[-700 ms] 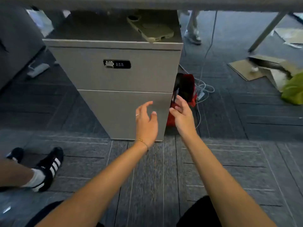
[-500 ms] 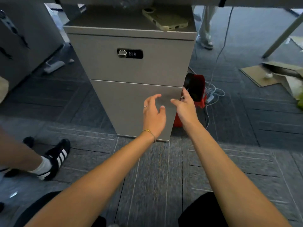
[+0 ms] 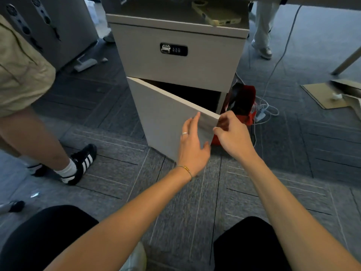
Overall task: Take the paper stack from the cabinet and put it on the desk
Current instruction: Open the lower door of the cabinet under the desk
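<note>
A light grey cabinet (image 3: pixel 175 61) with a combination lock stands under the desk (image 3: pixel 322 0), whose edge runs along the top. Its lower door (image 3: pixel 164 114), hinged on the left, is swung partly out, and the inside behind it is dark. No paper stack is visible. My right hand (image 3: pixel 232 133) grips the door's free right edge near its top corner. My left hand (image 3: pixel 192 145) rests flat against the door's front face with fingers spread, holding nothing.
A phone (image 3: pixel 216 13) lies on the cabinet top. A red bag (image 3: pixel 244 100) and white cables (image 3: pixel 263 112) sit right of the cabinet. A person's leg and black shoe (image 3: pixel 80 163) stand at the left. Cardboard (image 3: pixel 324 94) lies on the floor at right.
The lower door was closed before; now it is swung out toward me. My right hand has moved onto the door's edge, and my left hand onto its face. The camera has come closer.
</note>
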`<state>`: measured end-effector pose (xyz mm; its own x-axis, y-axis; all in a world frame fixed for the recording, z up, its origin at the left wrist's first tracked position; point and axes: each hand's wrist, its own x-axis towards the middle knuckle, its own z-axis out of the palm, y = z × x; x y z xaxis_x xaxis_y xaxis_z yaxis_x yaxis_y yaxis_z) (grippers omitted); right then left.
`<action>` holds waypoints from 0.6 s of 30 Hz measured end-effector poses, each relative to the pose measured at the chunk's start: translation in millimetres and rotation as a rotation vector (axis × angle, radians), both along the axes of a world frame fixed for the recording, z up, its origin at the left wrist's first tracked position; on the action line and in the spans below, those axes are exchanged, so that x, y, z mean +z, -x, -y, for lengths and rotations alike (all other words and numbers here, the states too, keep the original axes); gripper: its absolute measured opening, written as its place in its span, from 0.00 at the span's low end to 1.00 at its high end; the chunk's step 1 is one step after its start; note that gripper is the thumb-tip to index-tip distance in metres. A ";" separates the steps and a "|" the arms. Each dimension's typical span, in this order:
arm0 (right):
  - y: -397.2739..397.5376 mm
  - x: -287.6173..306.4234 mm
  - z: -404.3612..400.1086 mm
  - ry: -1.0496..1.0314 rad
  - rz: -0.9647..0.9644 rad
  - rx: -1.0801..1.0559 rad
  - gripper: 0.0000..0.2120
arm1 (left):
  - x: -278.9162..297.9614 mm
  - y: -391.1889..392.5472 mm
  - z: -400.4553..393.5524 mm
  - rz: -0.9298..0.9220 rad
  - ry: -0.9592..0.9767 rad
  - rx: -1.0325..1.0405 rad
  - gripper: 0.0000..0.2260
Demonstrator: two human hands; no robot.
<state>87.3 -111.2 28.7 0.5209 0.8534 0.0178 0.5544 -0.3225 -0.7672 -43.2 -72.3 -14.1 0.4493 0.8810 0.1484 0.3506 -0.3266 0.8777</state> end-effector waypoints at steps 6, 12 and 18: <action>38.7 11.9 14.3 0.041 0.345 0.205 0.10 | -6.6 34.3 33.9 0.024 -0.020 0.060 0.47; 79.4 12.5 10.1 -0.007 0.485 0.418 0.06 | 1.3 71.6 31.3 -0.113 -0.132 0.148 0.34; 127.3 3.8 -11.7 -0.050 0.233 0.612 0.07 | 21.3 133.1 17.2 -0.293 -0.136 0.156 0.28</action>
<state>-40.0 -99.6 32.5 -0.0802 0.9897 0.1184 0.7798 0.1363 -0.6111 -176.2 -89.5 7.2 0.3522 0.9232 0.1537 0.6360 -0.3565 0.6844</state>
